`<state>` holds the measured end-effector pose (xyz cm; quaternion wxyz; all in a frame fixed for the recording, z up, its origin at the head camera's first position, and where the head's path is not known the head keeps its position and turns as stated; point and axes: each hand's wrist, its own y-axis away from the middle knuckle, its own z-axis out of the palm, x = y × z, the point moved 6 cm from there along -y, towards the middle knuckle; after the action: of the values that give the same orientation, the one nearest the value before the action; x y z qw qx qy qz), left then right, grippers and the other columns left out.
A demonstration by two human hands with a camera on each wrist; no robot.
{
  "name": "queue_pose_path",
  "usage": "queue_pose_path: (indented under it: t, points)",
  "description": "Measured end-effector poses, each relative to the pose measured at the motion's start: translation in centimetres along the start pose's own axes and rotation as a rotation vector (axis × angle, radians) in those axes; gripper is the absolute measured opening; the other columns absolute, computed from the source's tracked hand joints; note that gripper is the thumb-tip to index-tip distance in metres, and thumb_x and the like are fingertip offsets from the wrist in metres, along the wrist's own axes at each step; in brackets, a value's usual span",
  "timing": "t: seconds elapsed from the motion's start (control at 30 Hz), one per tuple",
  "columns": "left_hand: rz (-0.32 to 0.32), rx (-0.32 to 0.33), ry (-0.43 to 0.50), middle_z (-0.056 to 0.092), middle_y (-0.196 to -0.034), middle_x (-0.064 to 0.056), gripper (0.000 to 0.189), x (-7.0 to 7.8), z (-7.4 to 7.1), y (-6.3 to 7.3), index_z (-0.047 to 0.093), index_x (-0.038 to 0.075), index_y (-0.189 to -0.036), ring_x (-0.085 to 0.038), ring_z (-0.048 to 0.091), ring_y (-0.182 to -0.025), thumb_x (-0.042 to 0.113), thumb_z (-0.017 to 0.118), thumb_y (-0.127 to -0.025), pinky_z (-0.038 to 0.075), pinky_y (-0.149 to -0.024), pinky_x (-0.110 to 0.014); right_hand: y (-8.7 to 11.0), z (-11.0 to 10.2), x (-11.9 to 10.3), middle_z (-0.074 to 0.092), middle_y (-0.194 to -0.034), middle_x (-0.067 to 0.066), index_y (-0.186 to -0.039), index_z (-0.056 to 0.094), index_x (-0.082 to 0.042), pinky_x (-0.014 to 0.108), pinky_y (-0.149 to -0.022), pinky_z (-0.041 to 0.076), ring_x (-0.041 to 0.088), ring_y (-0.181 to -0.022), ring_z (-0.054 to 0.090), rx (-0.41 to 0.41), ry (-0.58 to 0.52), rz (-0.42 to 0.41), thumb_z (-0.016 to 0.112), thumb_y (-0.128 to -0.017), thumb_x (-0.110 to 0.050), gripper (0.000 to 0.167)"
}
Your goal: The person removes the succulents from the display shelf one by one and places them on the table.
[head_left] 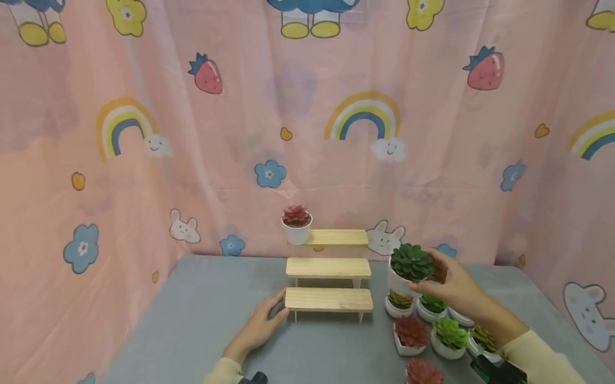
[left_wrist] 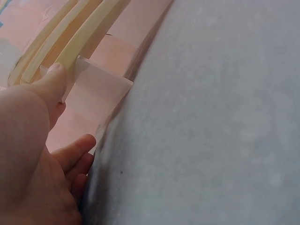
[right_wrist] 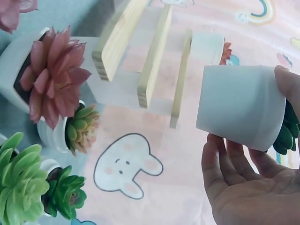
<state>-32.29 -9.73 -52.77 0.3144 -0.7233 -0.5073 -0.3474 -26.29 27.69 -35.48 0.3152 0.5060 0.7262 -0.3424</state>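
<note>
A three-tier wooden display stand [head_left: 328, 299] with pale plank steps and translucent side supports stands on the table. My left hand [head_left: 257, 326] holds the left end of its lowest step, thumb on the plank's front edge in the left wrist view. A red potted succulent [head_left: 297, 225] in a white pot sits at the left of the top step. My right hand [head_left: 453, 283] grips a dark green potted succulent [head_left: 412, 263] by its white pot, raised to the right of the stand. In the right wrist view, fingers and thumb [right_wrist: 287, 84] span the pot.
Several small potted succulents stand close together at the right, among them a red one [head_left: 411, 332] and a light green one [head_left: 450, 335]. A grey cloth covers the table [head_left: 189, 328]. A pink patterned curtain [head_left: 302, 98] hangs behind it.
</note>
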Motion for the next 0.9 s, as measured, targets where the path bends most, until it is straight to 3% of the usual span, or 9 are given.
queue_pose_path:
  t: [0.1,0.2,0.27,0.37,0.57,0.73,0.83,0.9]
  points:
    - [0.001,0.000,0.003,0.043,-0.160,-0.010,0.060,-0.1,0.1,0.1,0.041,0.021,-0.156,-0.044,0.031,-0.151,0.045,0.055,-0.103,0.011,-0.117,-0.077,0.5,-0.2,0.2,0.044,-0.148,0.031,-0.154,0.027,0.004,0.031,-0.089,0.057,0.023,-0.121,0.062,0.000,0.018,0.003,0.070,-0.096,-0.018,0.076]
    - [-0.001,0.003,0.008,0.043,-0.160,-0.010,0.060,-0.1,0.1,0.2,0.041,0.022,-0.156,-0.043,0.031,-0.151,0.045,0.055,-0.102,0.012,-0.118,-0.076,0.9,-0.2,0.6,0.035,-0.153,0.037,-0.154,0.025,0.008,0.048,-0.097,0.055,0.051,-0.131,0.051,-0.007,0.034,0.010,0.070,-0.095,-0.016,0.078]
    - [-0.001,0.005,0.007,0.044,-0.160,-0.010,0.059,-0.2,0.1,0.1,0.042,0.022,-0.156,-0.043,0.032,-0.151,0.045,0.055,-0.102,0.012,-0.118,-0.076,1.3,-0.2,0.9,0.028,-0.156,0.040,-0.154,0.022,0.010,0.061,-0.101,0.049,0.058,-0.136,0.042,-0.015,0.035,0.031,0.070,-0.095,-0.015,0.081]
    - [-0.002,0.002,0.005,0.044,-0.160,-0.010,0.059,-0.3,0.0,0.0,0.042,0.022,-0.156,-0.043,0.032,-0.151,0.044,0.055,-0.103,0.013,-0.118,-0.076,2.0,-0.3,1.6,0.023,-0.157,0.041,-0.156,0.018,0.010,0.066,-0.101,0.047,0.061,-0.138,0.037,-0.026,0.031,0.085,0.070,-0.095,-0.017,0.084]
    - [0.023,0.014,0.019,0.045,-0.159,-0.012,0.060,0.0,-0.3,-0.5,0.041,0.019,-0.156,-0.042,0.035,-0.150,0.041,0.056,-0.103,0.019,-0.120,-0.071,3.2,-0.6,2.5,0.032,-0.154,0.039,-0.155,0.022,0.008,0.062,-0.098,0.051,0.059,-0.135,0.044,0.006,0.046,0.106,0.070,-0.096,-0.021,0.081]
    - [-0.002,-0.006,0.000,0.043,-0.160,-0.011,0.060,-0.2,-0.1,-0.5,0.040,0.022,-0.157,-0.043,0.032,-0.151,0.043,0.055,-0.103,0.014,-0.118,-0.075,4.7,-1.0,3.5,0.036,-0.151,0.041,-0.153,0.026,0.011,0.054,-0.095,0.055,0.057,-0.132,0.047,0.074,0.103,0.132,0.071,-0.095,-0.019,0.080]
    - [-0.004,-0.008,0.000,0.043,-0.160,-0.011,0.059,-0.2,0.0,-0.3,0.040,0.021,-0.157,-0.043,0.032,-0.151,0.041,0.056,-0.103,0.014,-0.118,-0.075,5.6,-1.2,4.2,0.040,-0.149,0.039,-0.152,0.028,0.010,0.035,-0.089,0.058,0.025,-0.124,0.061,0.093,0.113,0.151,0.072,-0.094,-0.018,0.079]
    - [0.002,-0.001,0.005,0.044,-0.159,-0.011,0.059,-0.2,0.1,-0.1,0.041,0.020,-0.156,-0.043,0.032,-0.151,0.039,0.056,-0.103,0.014,-0.118,-0.075,6.1,-1.2,4.6,0.042,-0.148,0.039,-0.152,0.029,0.009,0.023,-0.084,0.056,-0.001,-0.115,0.057,0.096,0.101,0.162,0.073,-0.094,-0.017,0.078]
